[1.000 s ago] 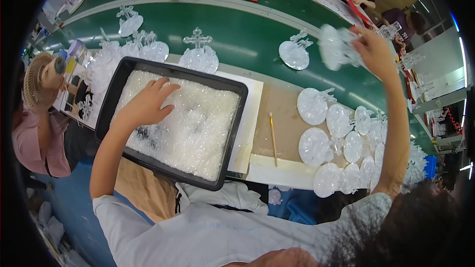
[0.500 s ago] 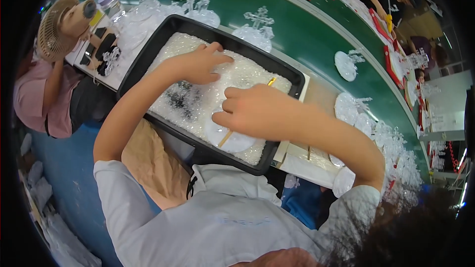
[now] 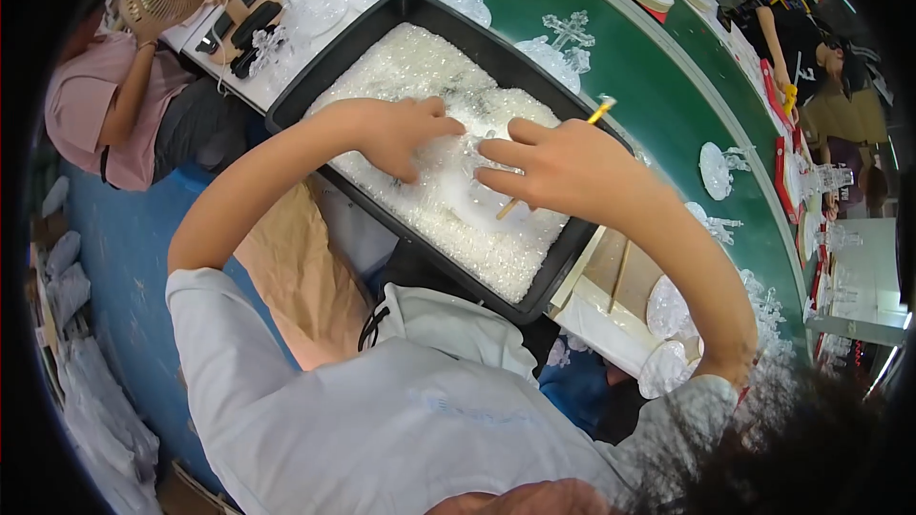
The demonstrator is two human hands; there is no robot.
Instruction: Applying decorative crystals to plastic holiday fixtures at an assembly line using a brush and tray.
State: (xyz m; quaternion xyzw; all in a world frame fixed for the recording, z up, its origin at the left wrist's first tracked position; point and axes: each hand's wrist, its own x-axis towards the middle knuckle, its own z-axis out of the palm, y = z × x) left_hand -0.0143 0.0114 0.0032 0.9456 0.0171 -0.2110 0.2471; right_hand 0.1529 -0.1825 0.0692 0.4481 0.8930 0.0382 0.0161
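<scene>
A green counter (image 3: 658, 105) runs from twelve o'clock toward four o'clock. On its near edge sits a black tray (image 3: 315, 86) heaped with clear crystal beads (image 3: 420, 57). The left hand (image 3: 405, 133) presses spread fingers into the beads at centre. At its three o'clock, the right hand (image 3: 558, 167) grips a thin yellow stick (image 3: 601, 113).

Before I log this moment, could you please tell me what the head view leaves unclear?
- Left hand: fingertips sunk in the clear pieces, grasp unseen.
- Stick: its middle hidden under the right hand.
- Single pieces in the black tray: too small to tell.
</scene>
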